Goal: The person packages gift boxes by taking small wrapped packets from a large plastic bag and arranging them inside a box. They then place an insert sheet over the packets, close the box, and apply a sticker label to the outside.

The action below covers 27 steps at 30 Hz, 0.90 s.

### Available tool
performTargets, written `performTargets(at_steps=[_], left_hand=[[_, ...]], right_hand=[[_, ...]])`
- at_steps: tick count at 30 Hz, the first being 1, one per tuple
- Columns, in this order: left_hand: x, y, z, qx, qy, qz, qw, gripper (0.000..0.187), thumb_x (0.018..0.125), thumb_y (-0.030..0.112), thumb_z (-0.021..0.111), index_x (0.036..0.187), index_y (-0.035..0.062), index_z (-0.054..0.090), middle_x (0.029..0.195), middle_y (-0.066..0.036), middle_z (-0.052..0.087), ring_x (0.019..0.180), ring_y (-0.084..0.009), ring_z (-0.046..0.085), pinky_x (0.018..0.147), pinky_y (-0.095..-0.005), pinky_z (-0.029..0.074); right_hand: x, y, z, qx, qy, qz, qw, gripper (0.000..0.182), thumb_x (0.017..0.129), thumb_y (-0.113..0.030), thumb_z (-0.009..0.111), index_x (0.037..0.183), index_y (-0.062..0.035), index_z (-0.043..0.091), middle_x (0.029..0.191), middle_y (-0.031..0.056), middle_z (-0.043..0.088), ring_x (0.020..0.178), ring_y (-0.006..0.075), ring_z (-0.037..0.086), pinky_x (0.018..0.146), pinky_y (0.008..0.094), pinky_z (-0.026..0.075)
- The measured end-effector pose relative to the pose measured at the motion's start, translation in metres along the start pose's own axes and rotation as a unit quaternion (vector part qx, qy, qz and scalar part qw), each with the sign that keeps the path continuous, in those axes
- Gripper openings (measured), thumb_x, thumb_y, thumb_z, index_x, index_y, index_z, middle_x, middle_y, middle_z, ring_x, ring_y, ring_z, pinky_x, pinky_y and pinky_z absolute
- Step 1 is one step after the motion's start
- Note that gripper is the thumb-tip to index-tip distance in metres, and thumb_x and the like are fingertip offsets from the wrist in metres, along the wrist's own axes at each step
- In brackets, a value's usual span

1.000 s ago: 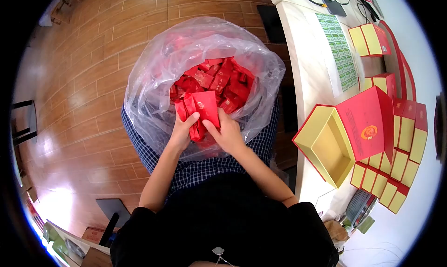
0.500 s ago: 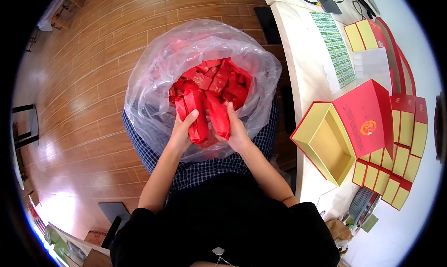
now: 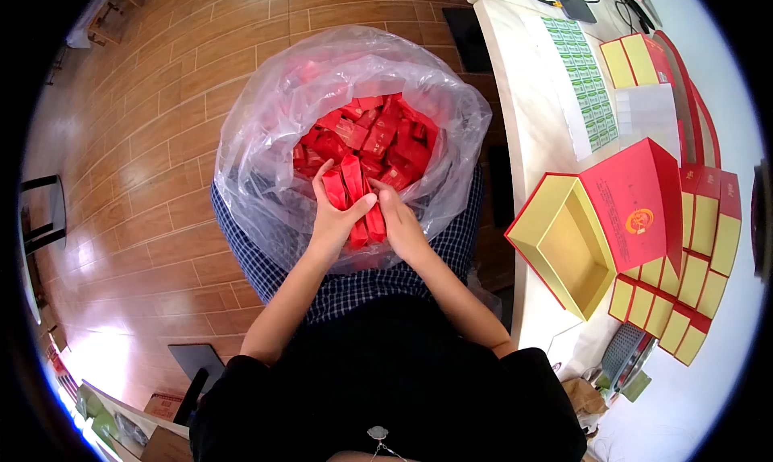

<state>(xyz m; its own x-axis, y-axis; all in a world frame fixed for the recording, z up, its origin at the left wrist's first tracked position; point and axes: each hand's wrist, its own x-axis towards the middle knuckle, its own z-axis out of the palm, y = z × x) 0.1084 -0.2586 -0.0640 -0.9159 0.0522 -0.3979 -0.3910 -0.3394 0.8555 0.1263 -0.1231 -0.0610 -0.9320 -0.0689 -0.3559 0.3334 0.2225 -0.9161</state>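
Observation:
My left hand and my right hand are closed around a few red packets, pressed side by side with their long edges up. The left thumb lies across the packets, and the right hand presses against their right side. This bundle is held over the near rim of a clear plastic bag. Inside the bag lie many more red packets in a loose pile. The bag stands between my knees.
To the right, a white table bears an open red box with a gold inside. Behind it are stacked red-and-gold boxes, a sheet of green labels and a phone. A grey basket stands near the wall.
The packets that were split between my two hands are now together in one bundle. My right hand has moved left against them.

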Motion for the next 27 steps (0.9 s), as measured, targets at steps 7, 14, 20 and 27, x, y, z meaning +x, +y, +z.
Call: performTargets(at_steps=[7,14,20,27], left_hand=[[0.002,-0.007,-0.002,0.036,0.065,0.017,0.997,0.086,0.078,0.017,0.078,0.142,0.0104,0.021,0.131,-0.017,0.043,0.12,-0.0236,0.047,0.101,-0.0351,0.04],[0.002,0.003,-0.006,-0.096,0.045,-0.07,0.992,0.067,0.084,0.013,0.071,0.135,0.009,0.028,0.126,-0.009,0.048,0.116,-0.0199,0.049,0.1,-0.0358,0.041],[0.001,0.001,-0.006,-0.119,-0.001,-0.115,0.986,0.066,0.084,0.01,0.07,0.135,0.0086,0.028,0.128,-0.011,0.047,0.119,-0.0211,0.048,0.101,-0.0362,0.041],[-0.003,-0.01,-0.008,-0.065,-0.022,-0.067,0.995,0.072,0.08,0.004,0.067,0.139,0.0097,0.026,0.13,-0.011,0.045,0.12,-0.0212,0.047,0.102,-0.0357,0.039]], right_hand=[[-0.013,0.005,0.015,-0.054,0.008,-0.076,0.996,0.052,0.101,-0.034,0.041,0.136,0.0044,0.043,0.127,0.0256,0.055,0.121,0.0334,0.053,0.103,0.0365,0.037],[0.0,0.006,-0.006,0.332,0.034,0.135,0.933,0.033,0.102,-0.022,0.042,0.117,0.0021,0.059,0.106,0.0067,0.067,0.093,0.0136,0.063,0.087,0.0263,0.047],[0.001,0.011,-0.005,0.314,0.034,0.102,0.943,0.034,0.104,-0.025,0.038,0.118,-0.0012,0.057,0.109,0.0059,0.063,0.099,0.0108,0.058,0.088,0.026,0.045],[0.002,0.0,-0.008,0.034,0.073,0.032,0.996,0.035,0.101,-0.03,0.046,0.108,0.0021,0.058,0.098,0.0089,0.065,0.088,0.0137,0.058,0.081,0.0303,0.048]])
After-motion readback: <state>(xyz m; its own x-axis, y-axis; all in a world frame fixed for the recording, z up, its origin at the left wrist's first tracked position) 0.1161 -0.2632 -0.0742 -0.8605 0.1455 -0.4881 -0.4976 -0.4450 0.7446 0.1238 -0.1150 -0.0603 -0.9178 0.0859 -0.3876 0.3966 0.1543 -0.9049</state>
